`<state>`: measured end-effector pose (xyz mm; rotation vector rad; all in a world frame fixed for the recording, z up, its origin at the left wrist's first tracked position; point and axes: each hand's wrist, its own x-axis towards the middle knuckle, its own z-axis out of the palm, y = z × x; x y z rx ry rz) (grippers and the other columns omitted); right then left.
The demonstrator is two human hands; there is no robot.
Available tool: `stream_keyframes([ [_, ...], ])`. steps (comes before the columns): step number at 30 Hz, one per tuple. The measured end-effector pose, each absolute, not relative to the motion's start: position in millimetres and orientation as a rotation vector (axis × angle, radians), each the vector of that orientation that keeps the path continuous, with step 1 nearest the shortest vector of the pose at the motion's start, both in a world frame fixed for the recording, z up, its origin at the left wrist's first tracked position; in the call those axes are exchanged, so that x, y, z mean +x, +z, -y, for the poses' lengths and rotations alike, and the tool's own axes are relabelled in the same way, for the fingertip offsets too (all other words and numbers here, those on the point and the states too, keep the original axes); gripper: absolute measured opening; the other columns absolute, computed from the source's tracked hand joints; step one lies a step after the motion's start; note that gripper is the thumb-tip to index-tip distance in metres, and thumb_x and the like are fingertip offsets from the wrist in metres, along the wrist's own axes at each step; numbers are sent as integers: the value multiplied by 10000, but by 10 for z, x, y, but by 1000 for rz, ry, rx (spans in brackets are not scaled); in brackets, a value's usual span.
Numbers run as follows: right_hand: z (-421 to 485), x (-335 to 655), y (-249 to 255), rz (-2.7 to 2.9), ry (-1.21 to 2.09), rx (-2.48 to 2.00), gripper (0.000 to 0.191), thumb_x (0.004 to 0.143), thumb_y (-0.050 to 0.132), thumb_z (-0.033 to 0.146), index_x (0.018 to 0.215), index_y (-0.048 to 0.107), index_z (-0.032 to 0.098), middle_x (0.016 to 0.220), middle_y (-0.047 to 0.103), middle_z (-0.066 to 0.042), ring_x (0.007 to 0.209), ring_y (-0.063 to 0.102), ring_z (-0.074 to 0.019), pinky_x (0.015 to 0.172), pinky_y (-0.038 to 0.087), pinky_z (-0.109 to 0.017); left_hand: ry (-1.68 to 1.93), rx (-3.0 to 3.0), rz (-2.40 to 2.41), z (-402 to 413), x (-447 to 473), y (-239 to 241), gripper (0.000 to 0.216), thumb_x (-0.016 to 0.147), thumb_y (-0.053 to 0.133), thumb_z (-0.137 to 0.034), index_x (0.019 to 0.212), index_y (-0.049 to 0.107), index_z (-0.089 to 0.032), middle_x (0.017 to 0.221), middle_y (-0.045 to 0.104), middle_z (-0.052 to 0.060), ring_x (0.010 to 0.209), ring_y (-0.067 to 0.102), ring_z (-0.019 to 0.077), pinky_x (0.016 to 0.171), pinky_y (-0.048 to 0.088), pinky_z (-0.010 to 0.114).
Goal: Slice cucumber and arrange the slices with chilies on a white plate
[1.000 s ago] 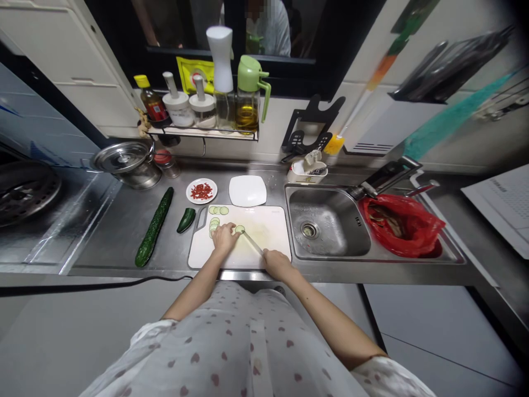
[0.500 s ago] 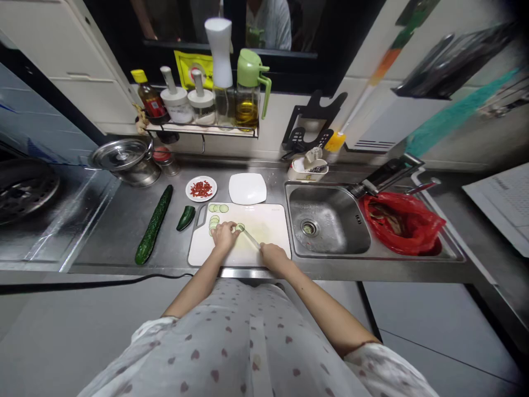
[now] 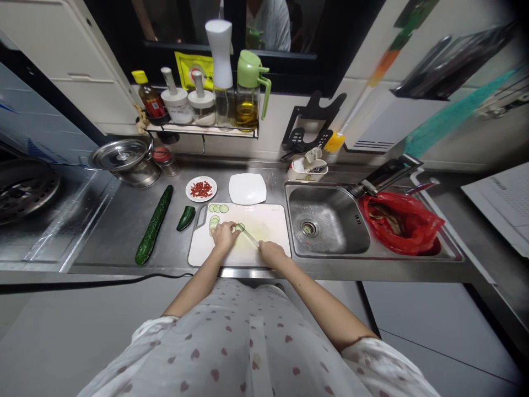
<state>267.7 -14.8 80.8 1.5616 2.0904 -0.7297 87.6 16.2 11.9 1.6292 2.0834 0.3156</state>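
On a white cutting board (image 3: 268, 220), my left hand (image 3: 223, 235) is curled over a piece of cucumber, whose cut end (image 3: 240, 226) shows at my fingertips. My right hand (image 3: 270, 254) is closed round the handle of a knife (image 3: 250, 237), and its blade rests against that cut end. Several cucumber slices (image 3: 215, 215) lie at the board's far left corner.
A whole cucumber (image 3: 154, 225) and a short green cucumber end (image 3: 185, 218) lie left of the board. Behind it are a dish of red chilli (image 3: 201, 189) and a white plate (image 3: 247, 188). To the right are the sink (image 3: 326, 220) and a red bag (image 3: 403, 221).
My right hand and the knife have shifted slightly left and toward the cucumber. The left hand has stayed on the cucumber.
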Motion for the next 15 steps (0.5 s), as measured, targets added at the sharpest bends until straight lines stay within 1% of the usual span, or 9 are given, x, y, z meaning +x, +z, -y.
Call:
stream_keyframes([
  [9, 62, 2723, 774, -2124, -642, 1502, 389, 895, 359, 103, 1217, 577, 120, 1119, 666, -203, 1086, 630, -270, 830, 487, -363, 294, 1628, -2082, -167, 876, 123, 274, 812, 621, -401, 1060, 678, -300, 971, 682, 38, 1042, 558, 265, 920, 337, 411],
  [15, -3, 2742, 818, -2146, -605, 1462, 387, 888, 372, 96, 1199, 600, 128, 1106, 677, -191, 1077, 638, -257, 833, 490, -346, 319, 1622, -2083, -161, 875, 125, 266, 809, 622, -409, 1041, 681, -293, 964, 683, 39, 1044, 555, 270, 932, 333, 422],
])
